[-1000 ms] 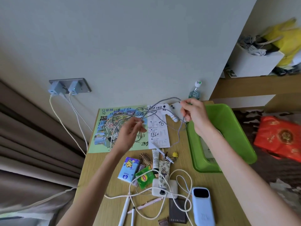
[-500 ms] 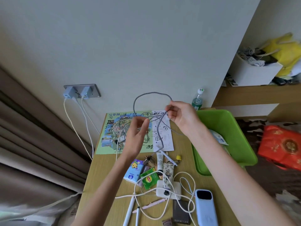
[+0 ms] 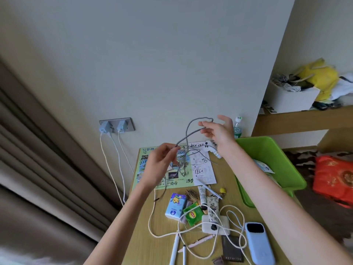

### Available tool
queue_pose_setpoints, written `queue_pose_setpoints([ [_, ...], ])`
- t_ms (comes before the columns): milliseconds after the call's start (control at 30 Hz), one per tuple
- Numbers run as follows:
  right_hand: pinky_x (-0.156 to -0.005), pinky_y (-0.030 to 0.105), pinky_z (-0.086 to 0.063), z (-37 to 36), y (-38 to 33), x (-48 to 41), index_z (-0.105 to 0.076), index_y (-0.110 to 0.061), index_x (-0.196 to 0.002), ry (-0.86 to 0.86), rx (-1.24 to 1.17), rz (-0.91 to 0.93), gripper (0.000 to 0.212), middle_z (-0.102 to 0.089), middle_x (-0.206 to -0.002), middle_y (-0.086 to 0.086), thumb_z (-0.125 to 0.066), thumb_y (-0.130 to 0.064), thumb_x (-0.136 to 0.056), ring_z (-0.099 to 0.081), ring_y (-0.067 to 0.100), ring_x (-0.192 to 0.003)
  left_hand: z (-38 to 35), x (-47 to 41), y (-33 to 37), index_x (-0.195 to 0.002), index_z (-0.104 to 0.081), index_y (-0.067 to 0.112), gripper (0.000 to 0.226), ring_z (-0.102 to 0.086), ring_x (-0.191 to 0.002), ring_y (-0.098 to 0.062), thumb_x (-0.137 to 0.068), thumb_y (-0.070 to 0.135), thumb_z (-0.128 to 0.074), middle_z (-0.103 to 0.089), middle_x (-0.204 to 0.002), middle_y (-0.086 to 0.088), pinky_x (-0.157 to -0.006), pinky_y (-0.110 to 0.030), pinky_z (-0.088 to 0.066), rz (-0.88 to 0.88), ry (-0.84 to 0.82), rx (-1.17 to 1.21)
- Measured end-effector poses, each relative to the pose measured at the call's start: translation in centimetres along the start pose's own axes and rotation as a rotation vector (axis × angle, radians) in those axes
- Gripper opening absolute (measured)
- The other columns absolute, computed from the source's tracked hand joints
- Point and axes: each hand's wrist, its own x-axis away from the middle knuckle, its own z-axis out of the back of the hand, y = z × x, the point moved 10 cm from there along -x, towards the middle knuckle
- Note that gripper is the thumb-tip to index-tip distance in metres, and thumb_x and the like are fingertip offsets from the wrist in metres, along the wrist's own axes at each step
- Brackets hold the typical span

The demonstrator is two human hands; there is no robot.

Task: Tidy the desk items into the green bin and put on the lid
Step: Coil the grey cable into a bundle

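Observation:
Above the back of the wooden desk (image 3: 145,243), my left hand (image 3: 159,166) pinches a thin grey cable (image 3: 188,129). The cable arcs up in a loop to my right hand (image 3: 219,135), where it runs between thumb and forefinger; the other fingers are spread. Slack grey cable hangs down over a map sheet (image 3: 150,163) and a receipt (image 3: 203,170). The green bin (image 3: 267,150) stands at the desk's right edge, just right of my right forearm, with a paper packet (image 3: 264,166) inside. A second green edge shows under the bin; I see no lid for certain.
On the near desk lie a tissue pack (image 3: 175,206), green tea packet (image 3: 193,214), hairbrush (image 3: 192,195), cream tubes (image 3: 202,196), tangled white cable (image 3: 235,213), pale blue power bank (image 3: 258,243) and pens (image 3: 175,247). Two chargers sit in a wall socket (image 3: 114,127). A water bottle (image 3: 237,129) stands behind the bin.
Both hands have risen with the grey cable, lifting its loop higher above the desk. My right hand moved up and right and spread its fingers. The view tilted upward.

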Motion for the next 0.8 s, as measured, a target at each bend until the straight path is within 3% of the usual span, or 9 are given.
queue_pose_setpoints([
  [100,-0.052,0.021,-0.046,-0.7,-0.7,1.2,-0.052,-0.006,-0.115,0.006,0.108,0.069,0.031,-0.073,-0.08,0.012,-0.062,0.0,-0.086,-0.064,0.017,-0.054,2.8,0.4,1.6,-0.091,-0.068,0.003,0.02,-0.052,-0.053,-0.003,-0.095,0.02,-0.06,-0.059,-0.062,0.002,-0.056,-0.012,-0.039,-0.021,0.051,0.032],
  [167,-0.051,0.02,-0.047,-1.2,-1.0,2.2,-0.06,-0.003,-0.105,0.005,0.123,0.094,0.015,-0.073,-0.083,0.012,-0.056,-0.004,-0.091,-0.068,0.017,-0.058,4.5,0.6,2.2,-0.085,-0.066,0.005,0.022,-0.051,-0.06,-0.011,-0.095,0.023,-0.058,-0.055,-0.062,-0.002,-0.065,-0.018,-0.043,-0.009,0.074,0.123],
  [267,-0.054,0.02,-0.051,-1.2,-1.3,3.4,-0.065,-0.001,-0.098,0.005,0.141,0.159,0.016,-0.074,-0.088,0.015,-0.052,-0.002,-0.089,-0.072,0.022,-0.07,6.8,0.4,2.6,-0.071,-0.058,0.012,0.028,-0.047,-0.063,-0.016,-0.095,0.026,-0.057,-0.048,-0.06,0.0,-0.082,-0.034,-0.043,0.015,0.085,0.286],
  [400,-0.06,0.023,-0.054,-2.2,-1.2,4.9,-0.066,-0.007,-0.098,-0.055,0.325,0.276,0.012,-0.076,-0.089,0.011,-0.065,-0.006,-0.086,-0.073,0.02,-0.078,8.5,0.0,3.5,-0.062,-0.053,0.017,0.036,-0.042,-0.06,-0.016,-0.094,0.032,-0.058,-0.036,-0.059,0.0,-0.084,-0.03,-0.049,0.022,0.114,0.49],
  [533,-0.053,0.024,-0.05,-2.6,0.0,5.7,-0.071,-0.012,-0.09,-0.089,0.496,0.354,0.004,-0.074,-0.074,0.005,-0.067,-0.013,-0.088,-0.067,0.017,-0.058,8.6,-0.6,3.7,-0.085,-0.064,0.014,0.028,-0.057,-0.069,-0.009,-0.097,0.035,-0.051,-0.055,-0.072,0.003,-0.077,-0.022,-0.052,-0.006,0.058,0.716],
  [600,-0.06,0.029,-0.047,-2.0,1.2,5.0,-0.075,-0.014,-0.088,-0.058,0.606,0.395,0.006,-0.07,-0.075,0.007,-0.072,-0.019,-0.085,-0.061,0.017,-0.061,8.4,-1.4,3.0,-0.096,-0.065,0.011,0.032,-0.061,-0.073,-0.008,-0.1,0.037,-0.045,-0.058,-0.073,0.004,-0.077,-0.022,-0.053,-0.026,0.043,0.765],
  [700,-0.076,0.029,-0.046,-0.7,4.6,3.8,-0.074,-0.013,-0.085,-0.079,0.676,0.402,0.006,-0.067,-0.087,0.004,-0.073,-0.019,-0.084,-0.062,0.015,-0.079,7.2,-2.0,0.3,-0.084,-0.062,0.013,0.037,-0.062,-0.075,-0.011,-0.102,0.037,-0.04,-0.058,-0.07,0.003,-0.08,-0.027,-0.055,-0.06,0.093,0.794],
  [800,-0.07,0.028,-0.049,0.3,9.6,3.7,-0.066,-0.005,-0.081,-0.26,0.512,0.37,0.009,-0.067,-0.072,0.01,-0.063,-0.007,-0.09,-0.062,0.015,-0.067,5.3,-2.1,-4.4,-0.066,-0.056,0.016,0.044,-0.065,-0.095,-0.014,-0.101,0.038,-0.043,-0.063,-0.081,-0.001,-0.09,-0.033,-0.054,-0.065,0.132,0.902],
])
